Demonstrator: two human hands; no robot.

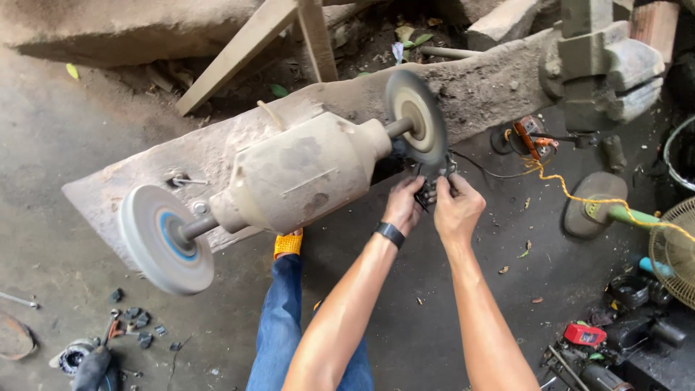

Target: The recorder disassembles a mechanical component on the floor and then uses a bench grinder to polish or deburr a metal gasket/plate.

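A dusty bench grinder is mounted on a rough wooden plank, with one wheel at the left and a grey wheel at the right. Both my hands hold a small dark metal part up against the lower edge of the right wheel. My left hand, with a black band on its wrist, grips the part from the left. Pinching the same part from the right is my right hand. The part is mostly hidden by my fingers.
A heavy vise sits on the plank's right end. A yellow cord runs across the concrete floor to a fan. Tools and a red box lie at the lower right; small parts and a bearing lie at the lower left. My blue-jeaned leg stands below the grinder.
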